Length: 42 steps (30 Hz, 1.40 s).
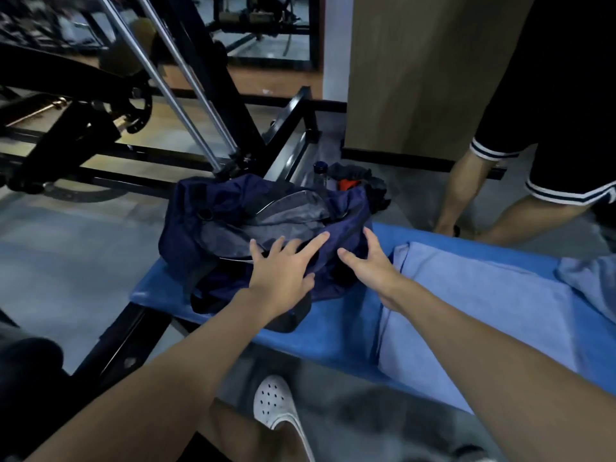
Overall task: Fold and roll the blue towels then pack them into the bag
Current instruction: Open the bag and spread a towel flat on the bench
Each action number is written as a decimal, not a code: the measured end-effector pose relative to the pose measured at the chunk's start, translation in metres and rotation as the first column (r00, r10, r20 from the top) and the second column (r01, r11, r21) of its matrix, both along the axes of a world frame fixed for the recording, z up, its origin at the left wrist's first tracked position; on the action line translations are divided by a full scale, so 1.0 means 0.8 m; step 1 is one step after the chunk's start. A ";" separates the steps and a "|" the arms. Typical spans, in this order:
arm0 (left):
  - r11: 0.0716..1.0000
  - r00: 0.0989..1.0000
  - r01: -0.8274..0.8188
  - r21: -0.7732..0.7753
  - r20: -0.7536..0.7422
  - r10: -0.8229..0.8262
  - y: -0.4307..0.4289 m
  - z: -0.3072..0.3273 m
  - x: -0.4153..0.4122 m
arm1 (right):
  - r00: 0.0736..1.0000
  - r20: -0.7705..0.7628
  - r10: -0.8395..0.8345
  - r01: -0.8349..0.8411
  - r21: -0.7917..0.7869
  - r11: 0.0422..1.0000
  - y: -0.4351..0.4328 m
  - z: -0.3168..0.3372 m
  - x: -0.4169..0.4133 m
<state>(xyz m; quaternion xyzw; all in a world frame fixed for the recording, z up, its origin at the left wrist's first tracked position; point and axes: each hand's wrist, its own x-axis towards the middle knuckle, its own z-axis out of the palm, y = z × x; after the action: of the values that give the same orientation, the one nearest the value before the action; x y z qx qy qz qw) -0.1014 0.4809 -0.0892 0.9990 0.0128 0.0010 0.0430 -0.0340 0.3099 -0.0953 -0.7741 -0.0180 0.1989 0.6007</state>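
A dark blue bag (266,221) sits on the left end of a blue bench (333,331), its grey lining exposed at the open top. The left hand (283,271) lies flat on the near side of the bag, fingers spread and extended toward 12 o'clock, fingertips at the edge of the opening. The right hand (370,261) is at 3 o'clock from the left hand, fingers spread, thumb pointing toward 9 o'clock; its fingers rest against the right end of the bag. Neither hand pinches or grips anything.

A light blue towel (466,305) lies spread flat on the bench at 3 o'clock from the bag, just beside the right wrist and not touched by the fingers. A second, crumpled towel (590,278) lies at the far right edge.

A bottle (320,173) stands on the floor at 12 o'clock behind the bag. A second person's legs (473,195) stand at 2 o'clock.
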 end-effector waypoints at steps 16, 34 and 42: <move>0.997 0.978 0.059 0.044 0.199 -0.067 -0.030 0.024 0.015 | 0.997 0.033 0.074 -0.069 -0.137 0.988 -0.039 0.012 -0.014; 0.964 0.963 0.097 -0.248 -0.220 -0.153 -0.229 -0.029 0.143 | 0.959 0.223 -0.178 0.283 -0.668 0.688 -0.392 -0.048 0.025; 0.980 0.962 0.076 -0.183 -0.246 -0.121 -0.239 -0.043 0.194 | 0.946 0.250 -0.207 0.324 -0.724 0.608 -0.398 -0.070 0.066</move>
<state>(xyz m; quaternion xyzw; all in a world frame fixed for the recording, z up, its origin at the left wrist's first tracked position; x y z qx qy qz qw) 0.0535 0.2894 -0.1235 0.9827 -0.0316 -0.1311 0.1268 0.0192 -0.0089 -0.1516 -0.9592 0.1393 0.0414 0.2425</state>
